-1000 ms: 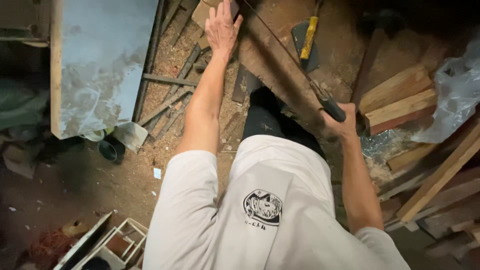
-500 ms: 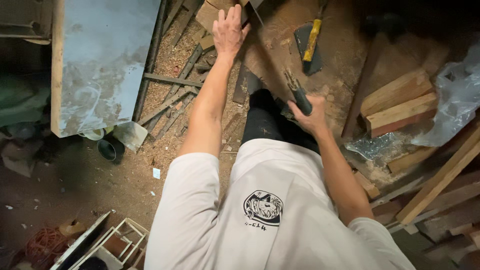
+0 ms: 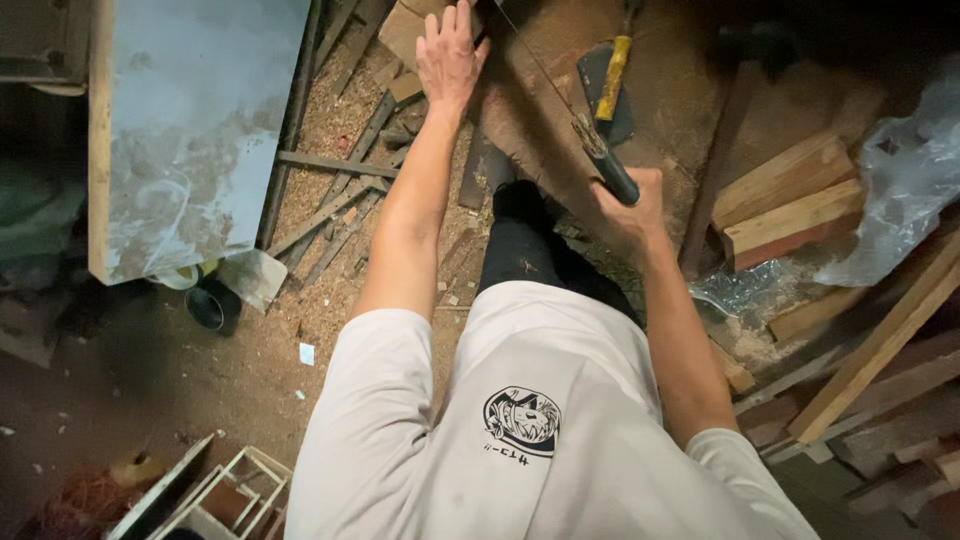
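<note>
The person wears a loose white T-shirt (image 3: 540,400) with short sleeves that end above the elbows, leaving both forearms bare. On the chest sits a small round print (image 3: 521,417) in black, a drawn figure inside a circle, with a short line of small dark characters just under it. The cloth looks plain otherwise, softly creased around the shoulders. Below the shirt, black trousers (image 3: 525,250) cover the legs, dusted with pale specks. The left hand (image 3: 449,52) and the right hand (image 3: 628,212) are bare, with no gloves, rings or watch showing.
</note>
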